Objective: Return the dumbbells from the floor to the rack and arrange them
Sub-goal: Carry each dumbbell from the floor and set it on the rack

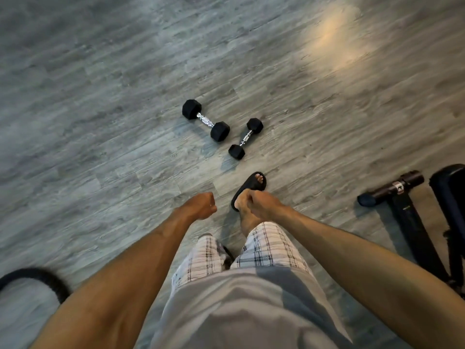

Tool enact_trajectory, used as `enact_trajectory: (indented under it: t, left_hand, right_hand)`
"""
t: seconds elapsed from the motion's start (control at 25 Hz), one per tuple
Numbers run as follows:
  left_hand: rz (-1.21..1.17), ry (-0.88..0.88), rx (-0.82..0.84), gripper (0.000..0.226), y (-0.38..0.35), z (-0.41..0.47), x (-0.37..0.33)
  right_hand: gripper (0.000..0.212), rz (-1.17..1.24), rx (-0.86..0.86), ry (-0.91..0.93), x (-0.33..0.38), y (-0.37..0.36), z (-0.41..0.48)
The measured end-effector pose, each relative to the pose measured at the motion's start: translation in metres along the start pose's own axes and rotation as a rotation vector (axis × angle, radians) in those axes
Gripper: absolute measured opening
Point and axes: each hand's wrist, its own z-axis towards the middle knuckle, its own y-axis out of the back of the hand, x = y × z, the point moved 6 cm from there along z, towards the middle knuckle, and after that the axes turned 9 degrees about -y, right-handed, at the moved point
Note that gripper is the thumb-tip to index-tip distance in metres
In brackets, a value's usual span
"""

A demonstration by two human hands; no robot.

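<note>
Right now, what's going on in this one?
A person stands on a grey plank floor where two black hex dumbbells lie ahead, not yet picked up. The larger dumbbell is on the left and the smaller dumbbell is just right of it, close but apart. The left hand and right hand are held out in front, fingers curled, holding nothing. One foot in a black sandal is forward, short of the smaller dumbbell.

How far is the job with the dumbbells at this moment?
Nothing looks done: the larger dumbbell and the smaller dumbbell both lie on the floor. In hand: nothing; the left hand and right hand are curled, empty. Left: carry both to the rack, not recognisable here.
</note>
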Motion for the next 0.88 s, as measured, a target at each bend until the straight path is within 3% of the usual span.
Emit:
enact_trajectory:
  t: [0.2,0.36,0.48,0.64,0.88]
  left_hand:
    - [-0.098,0.009,-0.003,0.025,0.051,0.090,-0.002]
    - [-0.150,0.017,0.044,0.024,0.065,0.177,0.008]
    - [-0.190,0.029,0.039,0.017,0.070,0.239,0.020]
    - [-0.204,0.066,0.075,0.010,0.059,0.331,0.053]
    - [-0.159,0.048,0.160,0.015,0.027,0.477,0.102]
  right_hand:
    - [0.024,0.052,0.017,-0.036,0.019,0.057,0.073]
    - [0.014,0.240,0.066,-0.180,0.016,0.072,0.149]
    - [0.028,0.376,0.025,-0.259,0.012,0.072,0.208]
    - [0.016,0.460,-0.027,-0.328,0.000,0.060,0.301]
    - [0.020,0.862,-0.121,-0.548,-0.038,0.040,0.460]
